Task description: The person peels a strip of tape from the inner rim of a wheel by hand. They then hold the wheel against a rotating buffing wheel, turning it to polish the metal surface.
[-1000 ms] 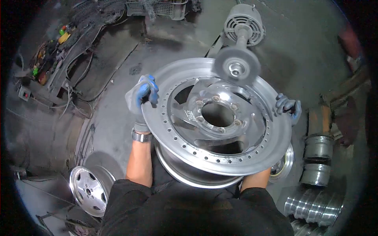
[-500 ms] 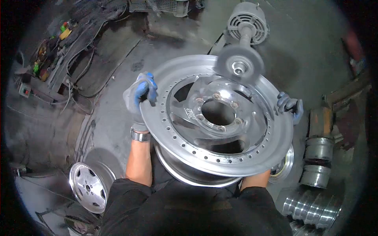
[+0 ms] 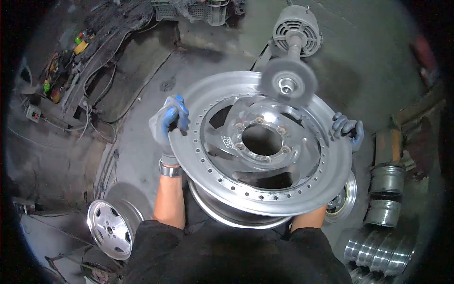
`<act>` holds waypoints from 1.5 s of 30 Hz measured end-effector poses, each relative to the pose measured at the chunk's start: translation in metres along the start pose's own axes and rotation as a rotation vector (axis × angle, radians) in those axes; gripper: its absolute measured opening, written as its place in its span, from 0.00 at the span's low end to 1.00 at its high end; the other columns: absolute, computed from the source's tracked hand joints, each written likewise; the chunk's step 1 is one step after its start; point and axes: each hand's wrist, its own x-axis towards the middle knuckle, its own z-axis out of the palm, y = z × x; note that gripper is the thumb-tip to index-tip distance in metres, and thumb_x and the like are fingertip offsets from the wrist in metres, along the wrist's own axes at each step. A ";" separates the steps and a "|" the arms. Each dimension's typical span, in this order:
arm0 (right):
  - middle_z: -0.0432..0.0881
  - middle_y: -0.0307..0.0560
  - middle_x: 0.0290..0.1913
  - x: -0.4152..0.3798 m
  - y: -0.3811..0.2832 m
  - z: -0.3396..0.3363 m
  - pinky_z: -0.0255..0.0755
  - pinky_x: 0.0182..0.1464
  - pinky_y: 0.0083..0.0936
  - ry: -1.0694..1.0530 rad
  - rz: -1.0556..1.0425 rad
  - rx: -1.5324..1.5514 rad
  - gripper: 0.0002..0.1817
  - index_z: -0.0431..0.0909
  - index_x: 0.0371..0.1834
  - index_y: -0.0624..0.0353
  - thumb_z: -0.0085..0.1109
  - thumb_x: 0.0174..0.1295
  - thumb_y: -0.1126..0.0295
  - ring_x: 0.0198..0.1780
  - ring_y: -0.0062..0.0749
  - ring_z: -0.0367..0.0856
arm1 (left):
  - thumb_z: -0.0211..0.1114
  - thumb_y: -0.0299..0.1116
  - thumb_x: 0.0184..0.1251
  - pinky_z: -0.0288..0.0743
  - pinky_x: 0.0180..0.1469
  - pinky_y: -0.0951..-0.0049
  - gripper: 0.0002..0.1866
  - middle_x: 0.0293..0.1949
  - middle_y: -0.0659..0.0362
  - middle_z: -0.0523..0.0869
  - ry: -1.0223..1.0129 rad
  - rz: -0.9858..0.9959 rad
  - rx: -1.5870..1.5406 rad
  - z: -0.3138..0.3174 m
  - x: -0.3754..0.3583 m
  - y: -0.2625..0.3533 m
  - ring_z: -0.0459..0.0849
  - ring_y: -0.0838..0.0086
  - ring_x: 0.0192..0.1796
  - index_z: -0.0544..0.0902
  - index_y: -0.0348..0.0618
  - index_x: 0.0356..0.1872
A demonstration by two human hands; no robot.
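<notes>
A large silver wheel rim (image 3: 302,156) with a ring of small holes is held face up in front of my body. My left hand (image 3: 166,120), in a grey and blue glove, is closed around its left edge. On the right edge my right hand (image 3: 348,130), gloved too, grips the lip with curled fingers. Over the rim's upper right part sits a round buffing wheel (image 3: 272,81), blurred as if spinning. It overlaps the lip, though exact contact is hard to see. Its shaft comes from a grey motor (image 3: 297,26).
Another silver rim (image 3: 111,229) rests at lower left. Several more rims (image 3: 378,251) are stacked at lower right. A plastic crate (image 3: 208,12) stands at the back. Cables (image 3: 106,90) and a switch box (image 3: 33,113) lie along the left.
The view has shifted slightly. The rim and my left hand sit a little lower relative to the buffing wheel. Both hands keep their hold.
</notes>
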 end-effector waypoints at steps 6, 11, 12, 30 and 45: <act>0.80 0.47 0.18 0.004 0.005 -0.001 0.65 0.62 0.42 -0.018 0.027 0.017 0.32 0.77 0.26 0.52 0.25 0.86 0.57 0.35 0.41 0.77 | 0.55 0.33 0.68 0.63 0.46 0.63 0.18 0.20 0.56 0.76 -0.023 0.111 0.082 -0.001 -0.004 0.002 0.68 0.69 0.30 0.75 0.35 0.17; 0.78 0.49 0.17 0.002 0.007 0.007 0.65 0.60 0.42 0.070 0.014 0.038 0.31 0.75 0.24 0.52 0.28 0.86 0.56 0.32 0.42 0.76 | 0.55 0.33 0.68 0.63 0.45 0.62 0.18 0.20 0.56 0.76 -0.013 0.099 0.085 -0.001 -0.004 0.001 0.68 0.69 0.30 0.74 0.35 0.17; 0.77 0.50 0.16 0.001 0.006 0.010 0.66 0.59 0.42 0.102 0.007 0.024 0.30 0.74 0.23 0.52 0.29 0.85 0.56 0.30 0.42 0.75 | 0.55 0.33 0.68 0.63 0.44 0.62 0.18 0.20 0.57 0.76 0.005 0.057 0.026 0.000 -0.002 0.000 0.68 0.70 0.30 0.75 0.35 0.17; 0.82 0.48 0.21 0.006 -0.008 0.001 0.65 0.64 0.44 -0.108 0.014 -0.076 0.35 0.86 0.33 0.54 0.25 0.87 0.56 0.38 0.42 0.80 | 0.57 0.34 0.67 0.65 0.50 0.65 0.18 0.18 0.59 0.75 0.036 -0.019 0.107 0.008 -0.008 0.023 0.68 0.69 0.32 0.76 0.36 0.18; 0.78 0.51 0.16 0.015 0.005 -0.020 0.65 0.55 0.42 -0.087 0.098 0.070 0.33 0.74 0.21 0.52 0.28 0.86 0.54 0.28 0.44 0.75 | 0.57 0.31 0.67 0.66 0.49 0.62 0.16 0.19 0.61 0.75 -0.015 0.014 0.146 0.010 -0.007 0.017 0.68 0.70 0.32 0.77 0.37 0.19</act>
